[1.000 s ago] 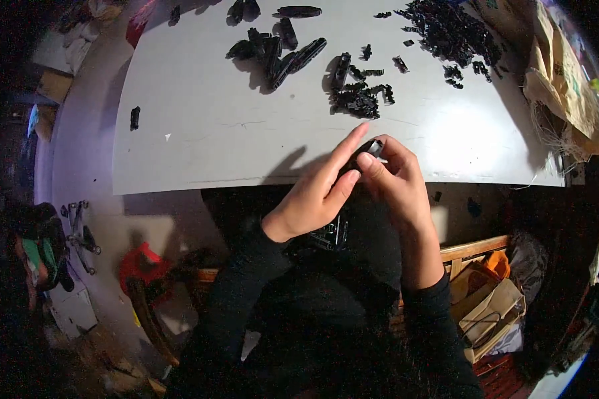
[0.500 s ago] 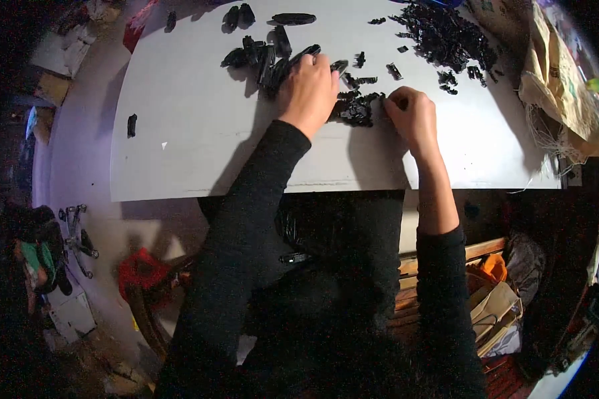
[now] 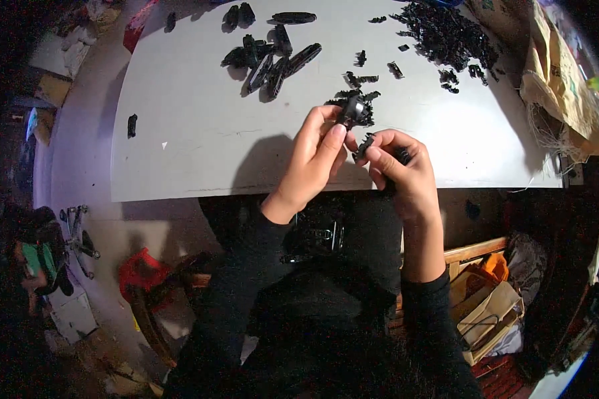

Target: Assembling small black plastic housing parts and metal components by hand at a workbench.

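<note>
Leftmost on the white board (image 3: 180, 153), a lone small black piece (image 3: 132, 125) lies near the board's left edge, with a wide bare stretch of white between it and everything else. That bare stretch runs from the left edge to the shadow under the hands and down to the board's near edge, and it is the largest open room on the surface. Up toward the board's far edge lies a cluster of long black parts (image 3: 273, 56), most of them slanting from lower left to upper right, and one lying nearly level at the top.

Next, above the board's near edge, the left hand (image 3: 309, 163) is raised with thumb and fingers pinched on a small black clip (image 3: 351, 110). The clip is too small and dark to tell which way its long axis runs. Just behind it on the board sits a small scatter of black bits (image 3: 363, 80).

Just right of the left hand, almost touching it, the right hand (image 3: 402, 176) is closed on another small black part (image 3: 365, 143), a short toothed bit sticking up and left from the fingertips toward the clip. Both hands hover over the board's near edge.

Further right, a dense pile of black pieces (image 3: 446, 36) fills the far right of the board, and a tan sack (image 3: 559, 80) drapes over the board's right edge.
</note>
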Available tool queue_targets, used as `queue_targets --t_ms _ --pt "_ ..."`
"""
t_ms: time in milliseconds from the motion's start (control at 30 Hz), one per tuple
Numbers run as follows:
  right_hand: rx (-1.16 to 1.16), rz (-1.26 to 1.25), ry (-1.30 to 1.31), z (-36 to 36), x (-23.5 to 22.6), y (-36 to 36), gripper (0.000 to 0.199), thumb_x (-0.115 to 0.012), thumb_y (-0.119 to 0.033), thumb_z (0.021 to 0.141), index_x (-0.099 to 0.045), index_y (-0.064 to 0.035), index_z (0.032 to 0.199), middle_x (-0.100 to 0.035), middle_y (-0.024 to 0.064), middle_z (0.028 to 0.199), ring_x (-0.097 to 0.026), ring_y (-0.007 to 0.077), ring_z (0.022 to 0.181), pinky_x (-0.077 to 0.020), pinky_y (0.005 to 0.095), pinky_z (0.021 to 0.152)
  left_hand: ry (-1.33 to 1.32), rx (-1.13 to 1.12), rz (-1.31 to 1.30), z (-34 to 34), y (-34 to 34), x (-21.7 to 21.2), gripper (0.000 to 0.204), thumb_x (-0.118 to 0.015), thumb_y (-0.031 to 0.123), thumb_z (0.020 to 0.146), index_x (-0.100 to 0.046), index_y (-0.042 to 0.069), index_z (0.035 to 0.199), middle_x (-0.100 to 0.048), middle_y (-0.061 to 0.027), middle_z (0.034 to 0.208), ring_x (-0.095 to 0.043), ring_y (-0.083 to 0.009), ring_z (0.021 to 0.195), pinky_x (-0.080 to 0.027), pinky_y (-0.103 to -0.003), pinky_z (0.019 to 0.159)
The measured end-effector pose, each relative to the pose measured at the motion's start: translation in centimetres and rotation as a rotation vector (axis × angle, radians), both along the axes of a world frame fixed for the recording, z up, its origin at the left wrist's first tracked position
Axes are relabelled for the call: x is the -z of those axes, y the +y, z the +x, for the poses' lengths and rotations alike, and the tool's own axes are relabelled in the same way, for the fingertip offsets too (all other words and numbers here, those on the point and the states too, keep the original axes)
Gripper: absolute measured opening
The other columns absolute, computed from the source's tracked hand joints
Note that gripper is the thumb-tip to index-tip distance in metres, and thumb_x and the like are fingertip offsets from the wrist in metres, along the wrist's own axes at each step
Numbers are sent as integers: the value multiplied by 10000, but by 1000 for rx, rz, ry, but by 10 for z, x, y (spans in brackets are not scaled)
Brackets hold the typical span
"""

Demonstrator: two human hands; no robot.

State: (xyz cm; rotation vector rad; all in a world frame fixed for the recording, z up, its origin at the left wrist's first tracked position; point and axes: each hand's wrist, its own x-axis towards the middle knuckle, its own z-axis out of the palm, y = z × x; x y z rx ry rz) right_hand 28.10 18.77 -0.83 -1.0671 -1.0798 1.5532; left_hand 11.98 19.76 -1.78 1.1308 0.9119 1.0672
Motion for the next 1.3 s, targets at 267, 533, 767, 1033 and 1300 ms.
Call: queue_targets --t_ms 267,533,767,1033,1300 --pt "-58 105 -246 -11 -13 -9 61 -591 -50 812 -562 0 831 -572 29 705 -469 51 521 -357 170 464 173 74 114 -8 -11 -9 472 -350 252 974 -262 15 1372 -527 -94 1048 -525 -149 912 -425 -259 796" --pt "103 231 -330 -14 -11 -7 125 -619 -66 808 -577 -2 907 -532 -21 686 -392 10 513 -287 166 437 185 192 322 -4 -15 4 483 -385 117 945 -219 -21 1377 -325 -208 1386 -339 -261 1281 -305 -330 1012" --pt "25 -2 -172 -4 7 -11 180 -631 -202 824 -529 -64 770 -473 -32 592 -405 41 462 -306 179 405 141 211 166 -2 -26 1 473 -466 61 881 -347 17 1337 -452 -187 1285 -486 -268 1150 -368 -359 952" --pt "295 171 -240 26 25 65 149 -608 -164 806 -558 -35 863 -558 41 716 -545 135 617 -420 236 530 1269 -370 704 -53 55 20 253 -619 187 803 -561 76 1023 -460 -119 1026 -483 -302 902 -430 -404 753" --pt "51 657 -1351 21 17 118 186 -602 -71 747 -645 -108 924 -617 97 876 -602 269 746 -475 345 668 1401 -359 460 -72 62 23 253 -610 187 809 -458 57 963 -534 -145 853 -547 -380 675 -460 -453 609"
